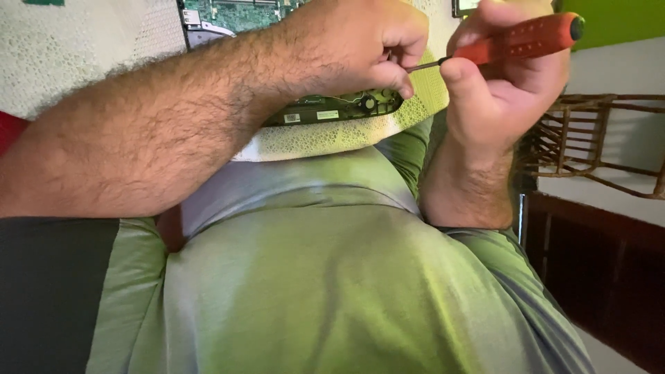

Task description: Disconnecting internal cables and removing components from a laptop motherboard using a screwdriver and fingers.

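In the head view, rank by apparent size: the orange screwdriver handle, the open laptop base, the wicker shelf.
1. Wicker shelf, cut off at the frame edge.
2. Open laptop base, mostly hidden by the left hand, so unsure.
3. Orange screwdriver handle, held in the right hand.

A white, mesh-textured cloth (83,48) covers the worktop, its rounded near edge hanging over a green shirt (332,291) that fills the foreground. Off the worktop's right edge stands a wicker rack (596,138) above dark wooden furniture (603,270), with a bright green wall (623,21) behind.
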